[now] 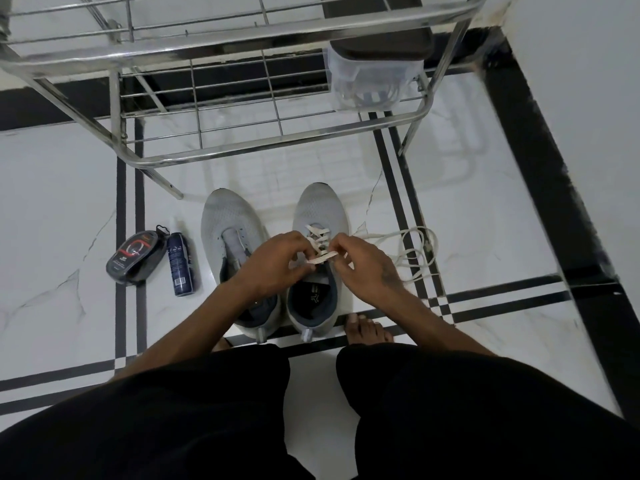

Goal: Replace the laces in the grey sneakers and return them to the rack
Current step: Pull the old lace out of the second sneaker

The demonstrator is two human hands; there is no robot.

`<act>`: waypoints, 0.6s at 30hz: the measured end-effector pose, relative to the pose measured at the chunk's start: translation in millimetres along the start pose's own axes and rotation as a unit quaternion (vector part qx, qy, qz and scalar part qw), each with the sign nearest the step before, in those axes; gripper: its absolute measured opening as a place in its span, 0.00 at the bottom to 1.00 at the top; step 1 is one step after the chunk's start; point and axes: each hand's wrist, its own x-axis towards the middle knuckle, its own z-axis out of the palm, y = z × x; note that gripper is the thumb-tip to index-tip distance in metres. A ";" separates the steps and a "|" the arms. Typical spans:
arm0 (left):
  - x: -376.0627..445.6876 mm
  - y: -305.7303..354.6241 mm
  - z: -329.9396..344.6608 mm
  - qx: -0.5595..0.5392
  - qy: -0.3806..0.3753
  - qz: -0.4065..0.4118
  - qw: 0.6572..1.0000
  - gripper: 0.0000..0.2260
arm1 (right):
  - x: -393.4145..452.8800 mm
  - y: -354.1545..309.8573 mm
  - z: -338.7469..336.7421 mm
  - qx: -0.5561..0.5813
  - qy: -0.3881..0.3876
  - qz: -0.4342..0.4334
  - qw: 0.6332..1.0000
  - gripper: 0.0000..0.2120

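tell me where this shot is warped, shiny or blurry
Head view: wide-angle lens bows the metal rack rails and the black floor border at right; the glossy white floor mirrors the rack below it; soft motion blur smears the frame edges, while the grey sneakers and both hands, left hand and right hand, stay fairly sharp under even, dim light.

Bare floor (485,216) lies open at frame right, past the loose lace (414,251). Left of the sneakers (277,244) stand a can (179,263) and case (136,256). The rack (242,133) bars the top.
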 end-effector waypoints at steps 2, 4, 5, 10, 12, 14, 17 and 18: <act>-2.4 1.9 0.9 -0.030 0.043 -0.027 0.998 0.04 | 0.6 -3.2 0.4 0.016 0.022 -0.019 0.999 0.11; -4.7 7.8 0.8 -0.109 0.072 -0.058 0.990 0.03 | 4.6 -4.5 -2.2 0.061 0.000 -0.029 0.998 0.12; -4.8 10.9 0.4 -0.160 0.081 -0.067 0.981 0.04 | 5.9 -6.0 -4.6 0.081 -0.032 -0.028 0.996 0.14; -3.4 26.0 -10.3 -0.219 0.072 -0.063 0.971 0.11 | 7.9 -12.2 -13.6 0.128 -0.111 -0.021 0.985 0.07; -4.6 22.6 -16.0 -0.102 0.078 -0.052 0.990 0.13 | 8.2 -11.0 -18.6 0.167 -0.081 0.000 0.983 0.04; -6.4 11.3 -22.1 -0.019 0.079 -0.048 0.996 0.11 | 5.3 -9.5 -24.6 0.266 -0.046 0.054 0.961 0.05; -10.9 -3.6 -24.0 -0.004 0.058 -0.069 0.996 0.08 | -3.2 -3.7 -26.6 0.385 -0.028 0.137 0.912 0.05; -12.4 -4.6 -22.6 -0.010 0.075 -0.076 0.994 0.07 | -5.9 -0.4 -24.4 0.395 -0.034 0.144 0.907 0.05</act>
